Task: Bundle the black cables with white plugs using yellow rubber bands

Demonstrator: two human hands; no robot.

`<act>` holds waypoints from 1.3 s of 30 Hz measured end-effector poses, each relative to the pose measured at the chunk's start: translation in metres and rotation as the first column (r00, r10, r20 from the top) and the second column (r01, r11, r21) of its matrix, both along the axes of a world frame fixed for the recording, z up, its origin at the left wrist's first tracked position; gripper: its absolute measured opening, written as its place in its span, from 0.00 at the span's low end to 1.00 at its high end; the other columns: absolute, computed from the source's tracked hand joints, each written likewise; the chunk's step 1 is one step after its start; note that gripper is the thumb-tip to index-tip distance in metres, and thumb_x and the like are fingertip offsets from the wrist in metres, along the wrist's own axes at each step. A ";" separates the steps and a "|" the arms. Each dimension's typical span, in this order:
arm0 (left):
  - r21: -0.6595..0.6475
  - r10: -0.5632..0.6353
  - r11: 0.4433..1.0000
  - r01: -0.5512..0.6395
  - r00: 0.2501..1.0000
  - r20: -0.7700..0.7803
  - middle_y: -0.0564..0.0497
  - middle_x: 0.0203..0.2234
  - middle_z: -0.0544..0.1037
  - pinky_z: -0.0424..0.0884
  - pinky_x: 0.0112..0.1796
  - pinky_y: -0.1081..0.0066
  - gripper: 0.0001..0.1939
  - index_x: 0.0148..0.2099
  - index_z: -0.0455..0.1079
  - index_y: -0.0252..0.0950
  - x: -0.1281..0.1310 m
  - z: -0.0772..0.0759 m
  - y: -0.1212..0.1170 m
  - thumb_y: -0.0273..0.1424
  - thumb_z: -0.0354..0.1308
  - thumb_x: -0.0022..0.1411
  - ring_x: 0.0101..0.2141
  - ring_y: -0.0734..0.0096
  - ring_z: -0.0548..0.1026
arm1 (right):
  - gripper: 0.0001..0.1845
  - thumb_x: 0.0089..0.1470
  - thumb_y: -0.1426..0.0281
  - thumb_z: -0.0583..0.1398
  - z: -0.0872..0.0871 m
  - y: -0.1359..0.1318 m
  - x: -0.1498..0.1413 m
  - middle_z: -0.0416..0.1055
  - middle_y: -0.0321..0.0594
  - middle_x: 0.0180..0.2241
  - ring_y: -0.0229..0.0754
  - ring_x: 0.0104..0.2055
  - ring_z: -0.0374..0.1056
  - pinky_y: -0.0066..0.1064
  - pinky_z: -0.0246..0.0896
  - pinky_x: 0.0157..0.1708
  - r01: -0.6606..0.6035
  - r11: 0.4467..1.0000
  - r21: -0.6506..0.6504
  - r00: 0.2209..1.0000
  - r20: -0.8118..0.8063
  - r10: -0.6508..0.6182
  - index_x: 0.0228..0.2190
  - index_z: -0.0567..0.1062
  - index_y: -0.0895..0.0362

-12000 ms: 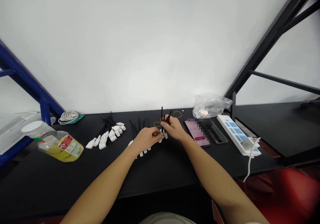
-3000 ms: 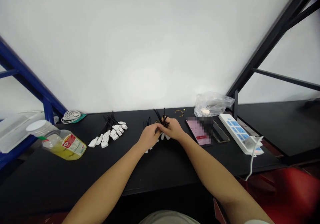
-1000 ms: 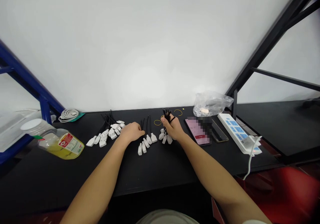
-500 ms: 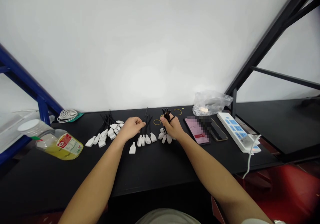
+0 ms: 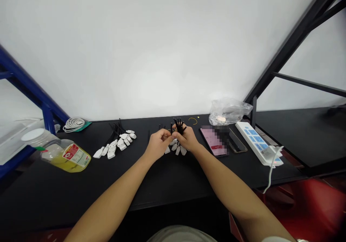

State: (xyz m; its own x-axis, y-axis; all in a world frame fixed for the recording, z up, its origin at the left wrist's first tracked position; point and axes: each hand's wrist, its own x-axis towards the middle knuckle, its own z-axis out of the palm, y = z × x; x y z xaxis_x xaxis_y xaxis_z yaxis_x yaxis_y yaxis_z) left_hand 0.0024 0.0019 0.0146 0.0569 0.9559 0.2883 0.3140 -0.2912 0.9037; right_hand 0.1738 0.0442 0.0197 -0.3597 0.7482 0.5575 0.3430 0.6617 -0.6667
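Head-worn camera, single view: faces forward and down, close above the left hand (image 5: 157,146), right hand (image 5: 187,139) and black surface (image 5: 173,184).

Phone screen (image 5: 211,141) blurred; cable bundle (image 5: 179,126) half-hidden

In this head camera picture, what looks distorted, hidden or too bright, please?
In the head view, a pink-screened smartphone is partly hidden by a pixelated mosaic patch; the blue metal frame and black metal frame slant inward, probably from wide-lens distortion; the white wall looks very bright and washed out.
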 end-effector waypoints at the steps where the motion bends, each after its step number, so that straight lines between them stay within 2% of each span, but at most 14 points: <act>1: -0.003 -0.030 1.000 0.030 0.999 -0.026 0.54 0.22 0.75 0.62 0.25 0.75 0.15 0.32 0.71 0.35 0.003 -0.001 -0.001 0.43 0.60 0.62 0.22 0.75 0.68 | 0.14 0.58 0.57 0.60 0.000 0.000 -0.001 0.73 0.36 0.28 0.40 0.29 0.69 0.31 0.62 0.32 -0.011 1.000 -0.001 1.000 0.004 0.011 0.38 0.74 0.54; 4: 0.005 -0.122 0.992 0.123 0.987 -0.101 0.52 0.27 0.78 0.67 0.30 0.73 0.13 0.35 0.75 0.36 0.003 0.003 -0.003 0.40 0.58 0.63 0.27 0.72 0.72 | 0.11 0.58 0.60 0.60 0.000 -0.002 -0.003 0.72 0.36 0.25 0.39 0.28 0.68 0.30 0.61 0.31 0.054 0.999 -0.009 0.998 0.021 -0.054 0.31 0.74 0.55; 7: 0.008 -0.070 0.997 0.075 0.965 -0.252 0.51 0.32 0.80 0.69 0.35 0.71 0.13 0.42 0.77 0.39 -0.012 0.012 0.001 0.40 0.58 0.63 0.32 0.69 0.76 | 0.13 0.59 0.61 0.59 0.003 -0.004 -0.004 0.71 0.36 0.24 0.39 0.27 0.67 0.30 0.60 0.31 0.151 0.989 0.002 0.988 0.030 -0.151 0.27 0.72 0.55; 11: -0.058 0.097 0.982 -0.180 0.743 -0.662 0.50 0.30 0.80 0.66 0.33 0.69 0.15 0.36 0.76 0.41 -0.045 0.021 0.013 0.44 0.55 0.63 0.34 0.62 0.77 | 0.11 0.57 0.61 0.61 0.005 -0.006 -0.006 0.72 0.35 0.25 0.40 0.28 0.69 0.30 0.61 0.31 0.183 0.981 -0.060 0.983 0.010 -0.183 0.30 0.74 0.55; 15: -0.289 -0.097 0.919 -0.269 0.556 -0.825 0.47 0.30 0.81 0.64 0.32 0.67 0.17 0.31 0.73 0.40 -0.070 0.021 0.021 0.49 0.56 0.57 0.34 0.56 0.78 | 0.09 0.56 0.62 0.61 0.004 -0.005 -0.006 0.74 0.35 0.26 0.41 0.29 0.71 0.30 0.63 0.32 0.196 0.975 -0.102 0.980 -0.020 -0.199 0.35 0.75 0.54; 18: -0.382 -0.210 0.888 -0.257 0.513 -0.832 0.48 0.31 0.81 0.64 0.31 0.67 0.14 0.30 0.72 0.41 -0.078 0.019 0.021 0.46 0.60 0.51 0.35 0.55 0.78 | 0.10 0.57 0.61 0.61 0.002 -0.004 -0.006 0.74 0.35 0.26 0.40 0.29 0.71 0.30 0.63 0.32 0.179 0.978 -0.109 0.983 -0.016 -0.182 0.37 0.74 0.54; 21: -0.341 -0.180 0.905 -0.253 0.497 -0.849 0.49 0.33 0.81 0.64 0.31 0.67 0.10 0.33 0.70 0.42 -0.081 0.017 0.020 0.40 0.61 0.49 0.36 0.56 0.78 | 0.11 0.58 0.60 0.61 0.001 -0.004 -0.005 0.73 0.34 0.25 0.40 0.28 0.70 0.29 0.62 0.31 0.163 0.980 -0.114 0.986 -0.014 -0.166 0.38 0.74 0.54; 24: -0.276 -0.093 0.920 -0.277 0.531 -0.842 0.50 0.35 0.81 0.63 0.31 0.68 0.09 0.35 0.69 0.42 -0.084 0.017 0.022 0.34 0.59 0.48 0.36 0.58 0.78 | 0.11 0.58 0.60 0.60 0.001 -0.004 -0.005 0.73 0.34 0.25 0.39 0.27 0.70 0.29 0.61 0.30 0.152 0.981 -0.117 0.988 -0.003 -0.153 0.38 0.74 0.54; 26: -0.207 0.012 0.936 -0.285 0.615 -0.788 0.50 0.34 0.81 0.64 0.32 0.68 0.07 0.35 0.70 0.41 -0.082 0.018 0.023 0.32 0.59 0.50 0.35 0.60 0.78 | 0.12 0.58 0.59 0.60 0.001 -0.004 -0.004 0.72 0.34 0.25 0.39 0.27 0.69 0.28 0.61 0.30 0.145 0.982 -0.117 0.989 0.001 -0.146 0.38 0.74 0.54; 28: -0.110 0.137 0.957 -0.269 0.751 -0.646 0.51 0.31 0.80 0.66 0.32 0.69 0.06 0.35 0.70 0.41 -0.076 0.019 0.024 0.34 0.59 0.53 0.33 0.64 0.77 | 0.13 0.59 0.58 0.60 0.001 -0.004 -0.004 0.72 0.34 0.25 0.39 0.28 0.69 0.28 0.61 0.30 0.136 0.984 -0.114 0.991 0.001 -0.137 0.38 0.74 0.54; 31: 0.038 0.257 0.966 -0.256 0.926 -0.278 0.52 0.27 0.79 0.68 0.31 0.71 0.10 0.37 0.71 0.39 -0.056 0.016 0.019 0.39 0.60 0.57 0.28 0.69 0.75 | 0.14 0.60 0.58 0.59 -0.001 -0.003 -0.003 0.72 0.34 0.25 0.39 0.28 0.69 0.28 0.62 0.31 0.124 0.987 -0.102 0.992 0.005 -0.124 0.38 0.74 0.55; 34: 0.081 0.215 0.974 -0.213 0.977 -0.008 0.52 0.27 0.79 0.70 0.30 0.73 0.13 0.39 0.72 0.37 -0.028 0.009 0.009 0.41 0.61 0.58 0.27 0.72 0.75 | 0.15 0.58 0.57 0.61 -0.002 -0.001 -0.003 0.72 0.34 0.25 0.39 0.28 0.69 0.28 0.62 0.31 0.095 0.992 -0.086 0.995 0.006 -0.095 0.40 0.74 0.55; 37: 0.044 0.085 0.995 -0.085 0.996 -0.005 0.52 0.25 0.78 0.70 0.28 0.74 0.14 0.39 0.75 0.36 -0.006 0.002 0.000 0.42 0.61 0.60 0.25 0.72 0.74 | 0.16 0.55 0.57 0.63 -0.001 -0.001 -0.003 0.72 0.35 0.26 0.40 0.28 0.69 0.29 0.63 0.31 0.035 0.998 -0.059 0.999 0.002 -0.035 0.39 0.74 0.54; 39: 0.064 -0.001 0.998 0.005 0.998 -0.055 0.50 0.31 0.80 0.71 0.30 0.73 0.14 0.43 0.77 0.37 0.000 0.001 -0.003 0.41 0.58 0.63 0.28 0.71 0.76 | 0.13 0.57 0.58 0.61 0.002 -0.002 -0.004 0.73 0.37 0.28 0.41 0.31 0.70 0.30 0.64 0.34 0.033 0.999 -0.029 0.999 0.002 -0.033 0.36 0.74 0.54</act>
State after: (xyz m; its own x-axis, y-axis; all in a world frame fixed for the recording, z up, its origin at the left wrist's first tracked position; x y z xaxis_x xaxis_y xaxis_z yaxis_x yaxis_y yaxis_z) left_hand 0.0023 -0.0007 0.0159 0.0775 0.9353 0.3452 0.3619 -0.3490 0.8644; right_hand 0.1698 0.0424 0.0214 -0.3350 0.7755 0.5351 0.3655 0.6304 -0.6848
